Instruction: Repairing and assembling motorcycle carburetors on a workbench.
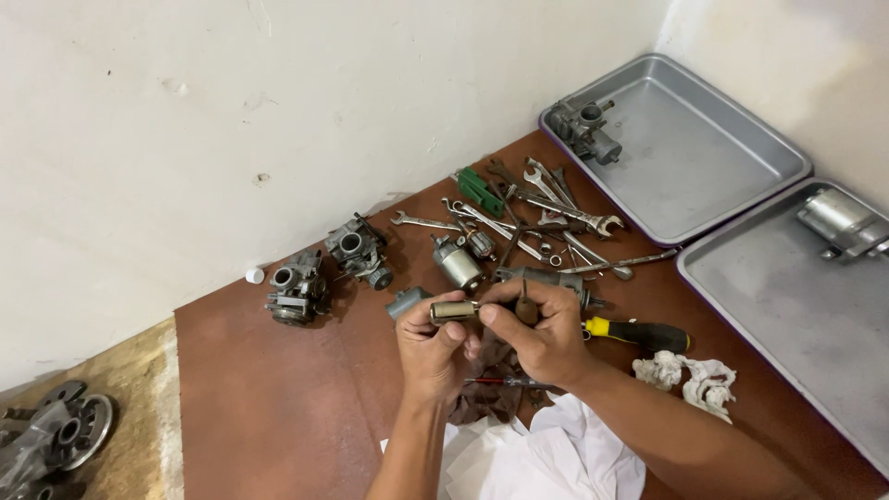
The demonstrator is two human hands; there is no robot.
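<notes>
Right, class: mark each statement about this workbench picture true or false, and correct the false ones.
1. Both hands, left hand and right hand, hold a small brass-coloured cylinder. True.
2. The far metal tray holds nothing. False: a carburetor lies in its corner.
3. The spanners lie in a loose pile by the wall. True.
4. The screwdriver has a red handle. False: yellow and black.

Both hands, left hand point(433, 344) and right hand point(542, 331), grip a brass cylinder point(455, 311) above scattered wrenches point(546, 208).
</notes>
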